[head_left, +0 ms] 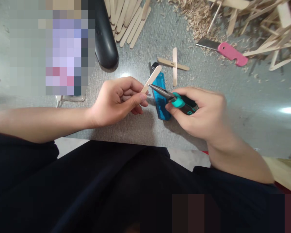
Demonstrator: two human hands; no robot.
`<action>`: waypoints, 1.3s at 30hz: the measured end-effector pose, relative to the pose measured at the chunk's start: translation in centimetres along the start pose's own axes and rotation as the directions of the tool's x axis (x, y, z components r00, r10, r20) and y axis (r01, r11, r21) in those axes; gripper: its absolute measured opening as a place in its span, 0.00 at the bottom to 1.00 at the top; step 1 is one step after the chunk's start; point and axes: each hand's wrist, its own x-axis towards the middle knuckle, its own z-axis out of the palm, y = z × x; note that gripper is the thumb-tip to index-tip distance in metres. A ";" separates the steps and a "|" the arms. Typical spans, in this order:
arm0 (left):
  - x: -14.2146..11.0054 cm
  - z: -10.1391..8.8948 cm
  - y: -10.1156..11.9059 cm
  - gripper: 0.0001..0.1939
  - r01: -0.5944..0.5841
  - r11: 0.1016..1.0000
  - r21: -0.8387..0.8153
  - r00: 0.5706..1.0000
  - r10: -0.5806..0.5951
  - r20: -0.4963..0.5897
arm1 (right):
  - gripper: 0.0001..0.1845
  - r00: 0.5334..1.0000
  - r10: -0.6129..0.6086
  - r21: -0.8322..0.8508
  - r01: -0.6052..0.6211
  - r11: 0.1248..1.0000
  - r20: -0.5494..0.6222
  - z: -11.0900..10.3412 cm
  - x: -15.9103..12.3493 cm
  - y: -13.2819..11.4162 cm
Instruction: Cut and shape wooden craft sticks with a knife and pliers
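Observation:
Between thumb and fingers, my left hand (121, 100) pinches a pale wooden craft stick (153, 77), which slants up to the right. My right hand (199, 108) is wrapped round the teal and black handles of needle-nose pliers (163, 93). The pliers' tips meet the stick's edge just above my left thumb; whether they grip it I cannot tell. Below them on the table lies a blue translucent-handled tool (163, 110) with a metal end, partly covered by the stick and pliers. Behind it, two craft sticks (175, 69) form a cross.
A pink-handled blade (232, 53) lies at the right, beside wood shavings (196, 16) and a tangle of split sticks (276, 35). Several whole craft sticks (128, 22) are heaped at the back, next to a black rounded case (106, 42). The grey table (140, 132) ends near my lap.

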 end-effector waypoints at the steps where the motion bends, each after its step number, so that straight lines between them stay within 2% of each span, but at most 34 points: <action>1: 0.0 0.0 0.0 0.07 -0.003 1.000 -0.006 1.000 0.003 0.004 | 0.07 1.000 -0.005 0.006 0.005 1.000 0.001 0.0 0.0 0.0; 18: -0.2 -0.2 -0.2 0.06 -0.015 1.000 0.021 1.000 0.015 0.010 | 0.06 1.000 -0.018 -0.028 0.018 0.999 0.002 -0.1 0.0 -0.1; 22: -0.2 -0.3 -0.3 0.09 0.007 0.998 0.055 1.000 -0.008 0.002 | 0.05 1.000 -0.009 -0.034 0.010 0.999 0.016 -0.1 0.0 -0.1; 26: -0.2 -0.4 -0.5 0.14 -0.028 0.999 0.041 0.999 0.027 0.034 | 0.04 0.999 0.027 -0.027 -0.026 0.999 0.040 -0.2 -0.1 -0.2; 28: -0.2 -0.4 -0.5 0.16 -0.024 0.999 0.033 0.999 0.023 0.047 | 0.03 1.000 -0.008 -0.034 0.009 0.999 0.017 -0.2 -0.1 -0.1; 31: 0.0 -0.5 -0.2 0.19 0.039 0.999 -0.002 0.997 -0.039 0.069 | 0.05 0.993 -0.113 -0.149 0.107 0.983 -0.031 -0.3 -0.1 0.3; 35: 0.5 -0.7 0.5 0.27 0.192 0.975 -0.111 0.973 -0.174 0.154 | 0.10 0.968 -0.235 -0.295 0.199 0.935 -0.091 0.0 0.1 1.3; 39: 0.6 -0.7 0.8 0.29 0.223 0.960 -0.167 0.966 -0.195 0.170 | 0.11 0.968 -0.229 -0.400 0.172 0.900 -0.099 0.6 0.0 1.9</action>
